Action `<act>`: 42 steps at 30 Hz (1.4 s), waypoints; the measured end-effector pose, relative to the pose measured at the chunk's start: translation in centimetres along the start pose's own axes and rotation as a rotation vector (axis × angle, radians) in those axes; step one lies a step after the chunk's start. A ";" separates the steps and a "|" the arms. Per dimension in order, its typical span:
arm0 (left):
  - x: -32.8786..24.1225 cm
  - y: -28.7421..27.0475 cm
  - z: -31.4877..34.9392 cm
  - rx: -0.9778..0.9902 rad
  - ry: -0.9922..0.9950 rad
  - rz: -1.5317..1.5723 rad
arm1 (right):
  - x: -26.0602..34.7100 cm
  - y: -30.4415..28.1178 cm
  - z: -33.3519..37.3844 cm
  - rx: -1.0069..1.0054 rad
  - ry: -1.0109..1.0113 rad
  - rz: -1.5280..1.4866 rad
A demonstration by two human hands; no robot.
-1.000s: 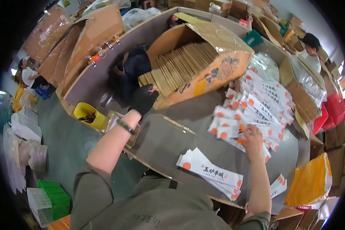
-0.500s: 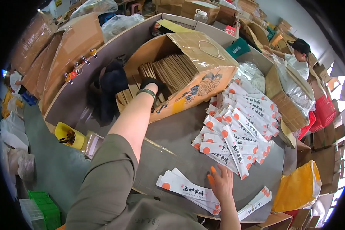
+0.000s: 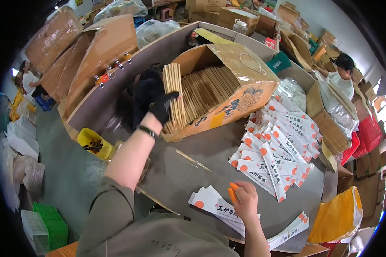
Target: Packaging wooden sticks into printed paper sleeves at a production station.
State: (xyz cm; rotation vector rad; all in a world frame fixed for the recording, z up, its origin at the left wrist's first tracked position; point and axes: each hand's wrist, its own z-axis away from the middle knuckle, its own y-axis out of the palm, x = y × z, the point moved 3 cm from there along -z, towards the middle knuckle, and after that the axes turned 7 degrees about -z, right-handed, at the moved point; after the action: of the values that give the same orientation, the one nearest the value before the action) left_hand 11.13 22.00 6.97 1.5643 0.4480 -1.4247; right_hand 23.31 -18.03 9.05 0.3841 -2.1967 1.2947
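Observation:
My left hand (image 3: 162, 108), in a black glove, is closed around a bundle of pale wooden chopsticks (image 3: 173, 88), held upright at the left side of an open cardboard box (image 3: 248, 94). More chopsticks (image 3: 210, 88) lie packed in rows inside that box. My right hand (image 3: 245, 200) has orange covers on two fingers. Its fingers are curled in with nothing visible between them, just above a small stack of white paper sleeves (image 3: 210, 201) with orange dots. Farther right lies a large loose heap of the same sleeves (image 3: 283, 150).
Another small sleeve stack (image 3: 291, 231) lies at the table's right front edge. A yellow container (image 3: 94, 143) stands at the left, near dark cloth (image 3: 148, 88). Low grey boards (image 3: 103, 92) wall the table's back. Two people (image 3: 343, 77) sit beyond, one at each side.
My left hand has come up out of the box with a bundle of chopsticks. The fingers of my right hand, spread before, have curled in. The view has shifted slightly.

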 end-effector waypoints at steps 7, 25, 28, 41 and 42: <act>4.7 5.7 17.4 0.056 0.578 -0.687 | 8.3 2.9 -9.9 -0.112 0.063 -0.628; 11.0 4.3 22.5 0.128 0.467 -0.902 | 12.3 9.5 -5.5 -0.364 -0.042 -0.682; 8.8 5.6 24.3 -0.021 0.507 -0.819 | 12.4 9.9 -5.7 -0.316 0.115 -1.277; 9.2 3.0 23.7 0.269 0.356 -0.992 | 8.8 12.3 -4.5 0.055 0.306 -1.075; 9.4 3.0 23.8 0.293 0.393 -0.884 | 8.7 12.1 -4.8 0.047 0.307 -1.075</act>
State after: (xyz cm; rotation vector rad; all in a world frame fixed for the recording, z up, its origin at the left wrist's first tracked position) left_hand 2.32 -1.83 2.32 2.0100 1.3384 -1.8774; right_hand 11.76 -7.62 7.38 1.1012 -1.3214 0.7105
